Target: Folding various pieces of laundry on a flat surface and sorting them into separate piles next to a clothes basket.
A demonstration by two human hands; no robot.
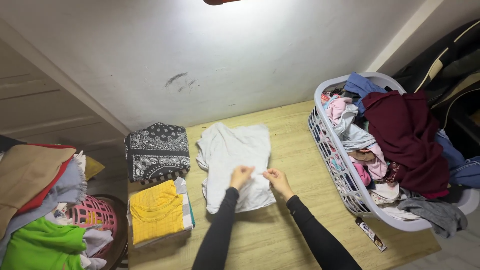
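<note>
A white shirt [232, 150] lies spread flat on the wooden table [295, 135], collar end towards the wall. My left hand [241, 176] and my right hand [277, 179] rest close together on the shirt's lower middle. Both pinch a small bit of the white fabric between fingertips. Both arms wear black sleeves.
A white laundry basket [334, 165] heaped with mixed clothes, a maroon garment [407, 135] on top, stands at the right. Left of the shirt are a folded black paisley cloth [156, 150] and a folded yellow top [156, 210]. A pink basket [92, 212] and piled clothes sit far left. A small packet [371, 234] lies by the white basket.
</note>
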